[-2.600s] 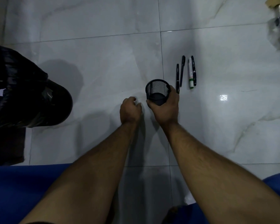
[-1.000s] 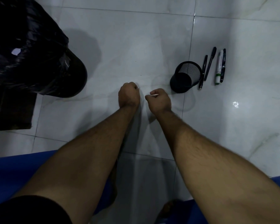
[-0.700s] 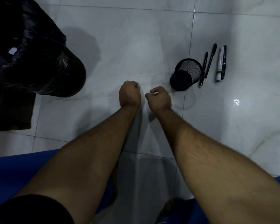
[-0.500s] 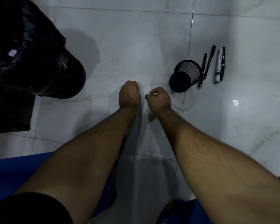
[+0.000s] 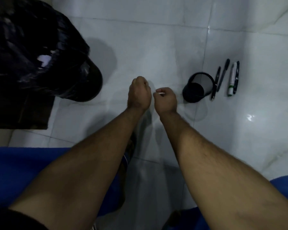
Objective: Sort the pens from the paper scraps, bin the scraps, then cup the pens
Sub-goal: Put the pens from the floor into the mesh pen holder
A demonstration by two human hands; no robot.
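Black mesh cup (image 5: 198,87) stands just left of four pens (image 5: 226,78), no writing legible. Left of the cup, left hand (image 5: 138,93) is fisted; right hand (image 5: 165,99) pinches a pale scrap (image 5: 160,93).

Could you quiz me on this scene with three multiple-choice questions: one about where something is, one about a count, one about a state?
1. Where do the pens lie?
A. inside the mesh cup
B. on the floor, right of the mesh cup
C. in the bin

2. How many pens are there?
A. two
B. four
C. seven

3. What state is the mesh cup in?
A. empty
B. full of pens
C. held in the right hand

Answers:
1. B: they lie side by side on the tiles beyond the cup's right side.
2. B: three dark ones and a white one with a green end.
3. A: nothing stands in it, and both hands, left hand and right hand, are apart from it.
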